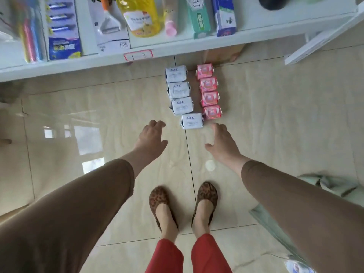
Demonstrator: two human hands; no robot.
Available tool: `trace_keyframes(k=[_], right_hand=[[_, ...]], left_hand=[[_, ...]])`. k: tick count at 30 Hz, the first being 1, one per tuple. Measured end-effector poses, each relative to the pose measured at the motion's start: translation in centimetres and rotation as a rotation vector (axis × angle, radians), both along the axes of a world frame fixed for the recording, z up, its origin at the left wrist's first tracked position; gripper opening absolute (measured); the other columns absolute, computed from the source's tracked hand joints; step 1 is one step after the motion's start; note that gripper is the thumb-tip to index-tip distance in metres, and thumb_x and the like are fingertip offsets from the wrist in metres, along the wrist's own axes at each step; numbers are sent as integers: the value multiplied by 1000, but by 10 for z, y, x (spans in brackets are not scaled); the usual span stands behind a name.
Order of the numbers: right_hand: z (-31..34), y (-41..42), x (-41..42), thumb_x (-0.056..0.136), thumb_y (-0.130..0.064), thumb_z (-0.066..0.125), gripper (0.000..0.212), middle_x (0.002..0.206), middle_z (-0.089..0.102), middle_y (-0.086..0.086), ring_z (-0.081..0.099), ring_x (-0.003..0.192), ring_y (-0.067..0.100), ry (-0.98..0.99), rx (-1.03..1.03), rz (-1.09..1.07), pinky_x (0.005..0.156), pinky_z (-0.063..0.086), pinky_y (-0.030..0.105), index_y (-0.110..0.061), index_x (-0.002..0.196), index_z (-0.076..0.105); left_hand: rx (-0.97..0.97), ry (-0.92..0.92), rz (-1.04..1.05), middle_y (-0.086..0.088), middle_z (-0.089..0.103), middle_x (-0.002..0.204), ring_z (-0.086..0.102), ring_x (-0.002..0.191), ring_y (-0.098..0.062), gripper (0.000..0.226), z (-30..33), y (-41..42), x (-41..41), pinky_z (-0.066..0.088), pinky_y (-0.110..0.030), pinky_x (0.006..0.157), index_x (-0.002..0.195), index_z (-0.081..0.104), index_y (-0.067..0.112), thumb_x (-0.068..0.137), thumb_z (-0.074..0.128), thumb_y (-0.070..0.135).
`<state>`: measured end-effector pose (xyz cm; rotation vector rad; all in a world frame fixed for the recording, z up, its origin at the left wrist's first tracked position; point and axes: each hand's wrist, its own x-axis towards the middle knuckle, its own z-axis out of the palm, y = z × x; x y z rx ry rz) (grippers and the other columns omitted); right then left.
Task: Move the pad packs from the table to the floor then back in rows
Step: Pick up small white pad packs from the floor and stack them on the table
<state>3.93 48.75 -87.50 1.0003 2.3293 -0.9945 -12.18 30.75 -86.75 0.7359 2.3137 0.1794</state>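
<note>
Two rows of pad packs lie on the tiled floor [275, 115]. The left row holds several white packs marked ABC; its nearest white pack [192, 120] sits slightly offset to the right. The right row holds several pink packs, the nearest pink pack [212, 112] beside it. My left hand [152, 135] hovers just left of the nearest white pack, fingers spread and holding nothing. My right hand [221, 141] hovers just right of and below that pack, also spread and holding nothing. Neither hand touches a pack.
A white table [177, 49] stands beyond the packs, bearing a yellow bottle [140, 15], boxed goods and a blue package [64, 46]. My feet in leopard-print shoes [204, 201] stand on the tiles. A green bag [331, 186] lies at right.
</note>
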Motion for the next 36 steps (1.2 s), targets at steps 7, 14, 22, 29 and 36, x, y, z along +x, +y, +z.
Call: trace_keyframes(k=[7, 14, 22, 29, 36], right_hand=[[-117, 15, -38, 79, -3, 65, 82, 152, 27, 6, 49, 125, 33, 102, 87, 134, 87, 50, 40, -16, 151, 27], [-173, 15, -50, 79, -8, 67, 80, 147, 33, 5, 51, 122, 27, 120, 214, 208, 69, 49, 35, -15, 150, 30], [-207, -2, -23, 74, -21, 76, 68, 128, 48, 1, 46, 116, 23, 175, 166, 108, 67, 39, 30, -17, 133, 43], [-197, -10, -9, 71, -20, 78, 65, 112, 55, -8, 49, 109, 19, 236, -76, -147, 73, 39, 30, -21, 127, 44], [-59, -3, 10, 71, -10, 82, 58, 105, 58, -5, 57, 95, 3, 233, -350, -372, 80, 48, 30, -17, 116, 46]], left_hand=[[34, 89, -24, -5, 37, 138, 42, 123, -27, 70, -117, 36, -24, 47, -41, 91, 145, 31, 24, 84, 65, 16], [32, 257, -182, -6, 29, 137, 38, 114, -27, 87, -170, 77, -48, 47, -34, 77, 151, 20, 36, 81, 61, 4], [105, 309, -260, -5, 38, 139, 42, 118, -32, 73, -199, 72, -44, 45, -43, 91, 135, 37, 24, 74, 79, 23], [215, 163, -63, -2, 52, 116, 46, 101, -29, 60, -189, 62, -39, 47, -44, 79, 117, 40, 19, 73, 81, 21], [186, 72, 96, -5, 54, 123, 48, 109, -30, 67, -65, 19, -39, 37, -34, 87, 131, 47, 15, 73, 80, 24]])
